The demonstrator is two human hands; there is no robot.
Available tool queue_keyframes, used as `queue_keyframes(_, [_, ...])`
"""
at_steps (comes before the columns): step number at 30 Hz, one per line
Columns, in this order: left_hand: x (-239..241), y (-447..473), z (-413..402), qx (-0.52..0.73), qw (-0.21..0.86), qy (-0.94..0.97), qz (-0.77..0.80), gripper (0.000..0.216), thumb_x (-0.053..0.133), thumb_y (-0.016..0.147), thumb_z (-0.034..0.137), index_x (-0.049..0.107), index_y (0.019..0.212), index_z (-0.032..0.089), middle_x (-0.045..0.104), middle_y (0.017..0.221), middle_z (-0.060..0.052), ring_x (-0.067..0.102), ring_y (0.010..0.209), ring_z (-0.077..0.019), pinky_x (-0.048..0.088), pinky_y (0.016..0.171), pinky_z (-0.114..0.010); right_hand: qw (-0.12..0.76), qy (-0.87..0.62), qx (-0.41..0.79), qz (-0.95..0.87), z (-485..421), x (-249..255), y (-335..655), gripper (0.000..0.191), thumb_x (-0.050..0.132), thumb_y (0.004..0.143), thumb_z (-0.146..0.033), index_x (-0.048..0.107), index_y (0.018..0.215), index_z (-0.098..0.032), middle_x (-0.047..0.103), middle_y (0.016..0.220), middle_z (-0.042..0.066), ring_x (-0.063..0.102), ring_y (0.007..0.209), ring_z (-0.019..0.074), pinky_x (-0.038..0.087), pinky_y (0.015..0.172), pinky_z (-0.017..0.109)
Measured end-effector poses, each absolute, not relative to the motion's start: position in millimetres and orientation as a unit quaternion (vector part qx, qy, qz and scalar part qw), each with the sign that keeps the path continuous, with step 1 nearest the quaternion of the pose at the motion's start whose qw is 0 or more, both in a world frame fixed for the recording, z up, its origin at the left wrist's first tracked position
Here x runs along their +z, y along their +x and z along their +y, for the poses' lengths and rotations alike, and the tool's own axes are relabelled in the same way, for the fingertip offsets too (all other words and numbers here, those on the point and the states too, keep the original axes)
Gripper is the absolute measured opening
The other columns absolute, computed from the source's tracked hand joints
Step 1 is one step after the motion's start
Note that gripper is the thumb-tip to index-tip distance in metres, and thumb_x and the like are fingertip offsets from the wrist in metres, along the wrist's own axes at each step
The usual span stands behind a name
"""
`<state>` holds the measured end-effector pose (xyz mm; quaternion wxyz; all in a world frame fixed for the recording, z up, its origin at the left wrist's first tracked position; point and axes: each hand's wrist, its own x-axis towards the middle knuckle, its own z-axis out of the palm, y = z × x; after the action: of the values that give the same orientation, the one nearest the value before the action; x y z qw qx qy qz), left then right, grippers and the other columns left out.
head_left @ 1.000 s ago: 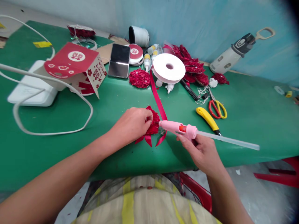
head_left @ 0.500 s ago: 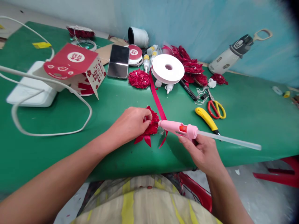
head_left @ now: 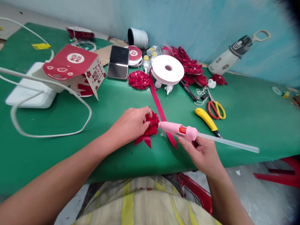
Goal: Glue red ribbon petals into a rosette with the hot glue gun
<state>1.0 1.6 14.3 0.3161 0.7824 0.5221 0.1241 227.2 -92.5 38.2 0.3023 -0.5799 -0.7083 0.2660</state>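
"What are the fingers doing?"

"The left hand (head_left: pixel 134 123) has thumb and fingers pinched on a ruffled, dark-red satin-ribbon flower (head_left: pixel 154 125), near the front of the green-covered bench (head_left: pixel 112 165). The right hand (head_left: pixel 203 153) is wrapped round the handle of a pink plastic glue gun (head_left: pixel 172 127), nozzle right at the flower's edge. I can't tell whether it touches."

"What worries you?"

"Burnt fingertips, if that nozzle's hot. The left thumb is near it, and a slip of either hand could bring them together. Press the trigger too hard and glue might run over the petals."

"And further out?"

"That loose, flat crimson ribbon strip (head_left: pixel 159 104) passes just beside the nozzle, so a drip could stick to it. It runs up to the round white spool (head_left: pixel 175 75), which a snag might tug. And if the gun swings, its long, translucent glue stick (head_left: pixel 234 146) could knock the yellow-handled cutter (head_left: pixel 206 118)."
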Motion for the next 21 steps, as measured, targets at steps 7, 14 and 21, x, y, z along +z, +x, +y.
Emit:
queue_keyframes(7, [19.1, -0.6, 3.6, 0.138, 0.358, 0.766, 0.516, 0.017, 0.056, 0.076, 0.026, 0.062, 0.091, 0.022, 0.066, 0.072, 0.000, 0.058, 0.064, -0.0171, 0.035, 0.055, -0.026, 0.315, -0.617, 0.274, -0.668, -95.5, 46.9, 227.4, 0.016, 0.057, 0.090, -0.028, 0.067, 0.087, -0.016, 0.058, 0.069, 0.000, 0.046, 0.055, 0.0112, 0.033, 0.046, 0.023])
queue_keyframes(14, [35.8, -4.9, 9.8, 0.229, 0.529, 0.632, 0.518, 0.006, 0.063, 0.069, 0.022, 0.063, 0.072, 0.017, 0.055, 0.054, 0.002, 0.047, 0.050, -0.0108, 0.034, 0.049, -0.023, 0.351, -0.633, 0.284, -0.630, -99.5, 46.9, 225.0, 0.020, 0.058, 0.088, -0.032, 0.069, 0.086, -0.015, 0.057, 0.064, 0.000, 0.047, 0.053, 0.0112, 0.038, 0.046, 0.023])
queue_keyframes(21, [44.2, -19.4, 17.9, 0.332, 0.704, 0.427, 0.460, 0.004, 0.062, 0.069, 0.012, 0.061, 0.072, 0.015, 0.056, 0.064, -0.002, 0.038, 0.046, -0.0055, 0.021, 0.040, -0.020, 0.397, -0.634, 0.279, -0.602, -107.4, 55.8, 225.8, 0.020, 0.062, 0.086, -0.032, 0.071, 0.089, -0.014, 0.061, 0.067, 0.001, 0.050, 0.055, 0.0119, 0.041, 0.047, 0.023])
